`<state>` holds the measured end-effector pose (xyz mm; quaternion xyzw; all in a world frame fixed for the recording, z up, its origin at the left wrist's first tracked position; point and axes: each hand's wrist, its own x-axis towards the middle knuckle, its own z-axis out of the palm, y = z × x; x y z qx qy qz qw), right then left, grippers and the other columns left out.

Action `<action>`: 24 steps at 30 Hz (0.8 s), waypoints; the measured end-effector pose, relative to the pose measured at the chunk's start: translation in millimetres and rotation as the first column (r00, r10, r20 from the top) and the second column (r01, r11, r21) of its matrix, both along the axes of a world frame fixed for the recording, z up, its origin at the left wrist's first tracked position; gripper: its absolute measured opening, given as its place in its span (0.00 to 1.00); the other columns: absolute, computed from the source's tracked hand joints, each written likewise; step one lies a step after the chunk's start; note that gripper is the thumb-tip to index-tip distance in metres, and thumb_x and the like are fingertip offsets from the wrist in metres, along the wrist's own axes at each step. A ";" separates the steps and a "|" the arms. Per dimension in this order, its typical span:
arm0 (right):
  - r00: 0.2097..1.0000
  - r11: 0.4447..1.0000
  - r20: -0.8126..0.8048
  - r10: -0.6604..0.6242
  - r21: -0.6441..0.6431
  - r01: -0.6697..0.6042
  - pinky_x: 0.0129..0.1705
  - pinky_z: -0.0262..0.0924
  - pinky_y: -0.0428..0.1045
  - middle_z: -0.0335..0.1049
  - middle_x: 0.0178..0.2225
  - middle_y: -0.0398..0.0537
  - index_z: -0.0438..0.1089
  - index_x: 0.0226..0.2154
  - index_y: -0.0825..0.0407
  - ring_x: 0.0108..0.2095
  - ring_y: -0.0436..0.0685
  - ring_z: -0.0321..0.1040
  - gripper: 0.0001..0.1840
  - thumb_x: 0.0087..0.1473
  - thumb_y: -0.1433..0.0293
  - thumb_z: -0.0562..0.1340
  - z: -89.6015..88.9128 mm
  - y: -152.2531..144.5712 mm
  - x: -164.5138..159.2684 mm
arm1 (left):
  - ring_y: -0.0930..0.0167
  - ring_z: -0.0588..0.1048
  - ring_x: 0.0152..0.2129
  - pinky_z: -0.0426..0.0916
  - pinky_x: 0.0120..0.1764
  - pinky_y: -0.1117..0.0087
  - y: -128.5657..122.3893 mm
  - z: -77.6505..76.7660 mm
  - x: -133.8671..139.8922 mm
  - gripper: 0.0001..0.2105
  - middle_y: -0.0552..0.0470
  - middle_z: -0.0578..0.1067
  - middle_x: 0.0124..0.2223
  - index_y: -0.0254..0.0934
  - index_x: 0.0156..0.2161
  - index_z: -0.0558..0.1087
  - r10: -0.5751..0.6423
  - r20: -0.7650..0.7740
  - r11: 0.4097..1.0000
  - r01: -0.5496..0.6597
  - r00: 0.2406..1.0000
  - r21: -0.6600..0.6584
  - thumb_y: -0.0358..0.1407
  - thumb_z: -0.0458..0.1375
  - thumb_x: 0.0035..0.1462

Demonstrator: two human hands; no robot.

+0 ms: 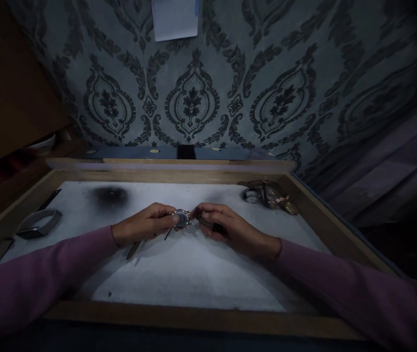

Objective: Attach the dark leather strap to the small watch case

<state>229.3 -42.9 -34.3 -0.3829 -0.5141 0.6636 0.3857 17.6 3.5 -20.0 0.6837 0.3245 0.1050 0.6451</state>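
Note:
My left hand [150, 222] is closed on a round wristwatch [182, 219] with a shiny, sparkling bezel, the thumb lying across its dial. Under that hand, the end of a dark strap [132, 251] sticks out, and a thin dark rod-like piece [168, 233] slants down beside the watch. To the right of the watch, my right hand [226, 225] is closed around a dark strap-like piece [218, 228], mostly hidden by the palm. The fingertips are close to the watch's right edge; whether they touch it I cannot tell.
A wooden-rimmed tray [194, 309] with a white floor lies beneath both hands. Several watches [267, 194] are piled at its back right. A grey angular band [39, 223] stands at the left, near dark flat pieces [50, 199]. Patterned wallpaper [192, 98] rises behind.

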 end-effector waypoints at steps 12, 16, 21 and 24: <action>0.996 0.996 0.083 0.035 0.081 -0.042 0.19 0.37 0.42 0.52 0.18 0.34 0.64 0.34 0.53 0.18 0.44 0.46 0.19 0.54 0.53 0.61 -4.4 -2.0 1.3 | 0.79 0.48 0.14 0.42 0.17 0.75 0.6 0.5 -2.2 0.18 0.62 0.53 0.18 0.34 0.31 0.67 -0.030 0.011 0.999 0.029 1.000 0.033 0.48 0.52 0.60; 0.994 0.991 0.104 0.040 0.121 -0.053 0.19 0.37 0.43 0.53 0.17 0.34 0.66 0.34 0.55 0.18 0.44 0.46 0.19 0.55 0.54 0.61 -4.2 -1.9 2.1 | 0.79 0.48 0.14 0.42 0.16 0.75 1.9 -0.1 -3.1 0.18 0.63 0.52 0.18 0.34 0.32 0.68 -0.041 -0.001 0.999 0.041 0.999 0.030 0.49 0.53 0.60; 0.993 0.986 0.112 0.044 0.155 -0.061 0.19 0.37 0.43 0.53 0.16 0.34 0.68 0.34 0.55 0.18 0.44 0.45 0.18 0.56 0.56 0.61 -4.8 -1.4 2.7 | 0.80 0.49 0.14 0.43 0.17 0.75 0.5 3.3 -0.7 0.13 0.63 0.53 0.18 0.34 0.32 0.68 -0.030 -0.024 0.999 0.031 0.999 0.042 0.44 0.56 0.57; 0.991 0.985 0.130 0.034 0.164 -0.055 0.20 0.37 0.43 0.53 0.16 0.34 0.68 0.35 0.55 0.18 0.44 0.45 0.17 0.56 0.57 0.60 -4.6 -1.5 2.8 | 0.80 0.51 0.16 0.46 0.18 0.76 -1.3 5.9 2.4 0.09 0.62 0.55 0.20 0.33 0.31 0.68 -0.031 0.018 0.998 0.030 0.999 0.060 0.39 0.58 0.54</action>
